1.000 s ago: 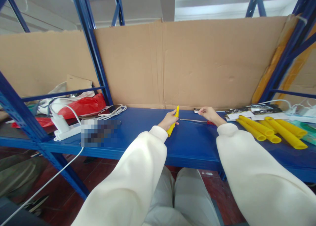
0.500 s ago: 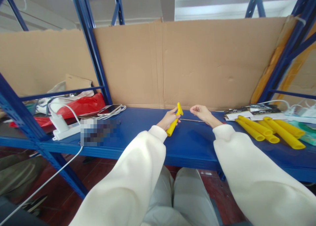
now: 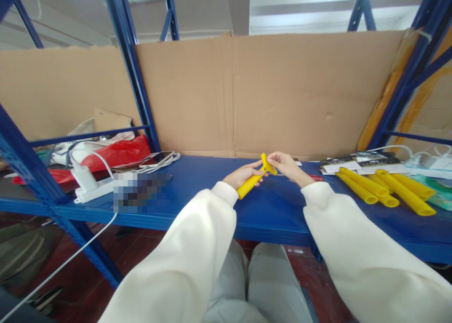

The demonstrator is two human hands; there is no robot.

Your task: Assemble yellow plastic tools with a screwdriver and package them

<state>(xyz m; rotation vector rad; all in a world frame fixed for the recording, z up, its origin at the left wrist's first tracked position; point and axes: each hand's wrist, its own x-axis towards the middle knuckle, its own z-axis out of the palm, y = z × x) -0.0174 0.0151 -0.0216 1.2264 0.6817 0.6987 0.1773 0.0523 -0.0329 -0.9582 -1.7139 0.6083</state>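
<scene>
My left hand [image 3: 242, 176] is closed around a yellow tubular handle with a forked, Y-shaped head [image 3: 251, 184], tilted up to the right over the blue shelf. The thumb lies along the neck of the piece. My right hand [image 3: 282, 164] is at the forked head, thumb and fingertips pinched together against its right side. Whatever small item may be between those fingertips is too small to make out. Behind my right wrist, the red end of a thin tool [image 3: 317, 177] lies on the shelf; my hand hides most of its length.
Several yellow tubes [image 3: 406, 191] lie at the right, in front of black-and-white printed cards [image 3: 341, 164]. A white power strip [image 3: 95, 191], a phone [image 3: 157, 158] and a red bag [image 3: 120, 151] occupy the left. Cardboard [image 3: 282, 97] walls off the back, between blue uprights [image 3: 129, 68].
My right hand has moved left and down onto the forked head; before, it was apart from it. The yellow piece has tilted to the right, its head turned toward my right hand.
</scene>
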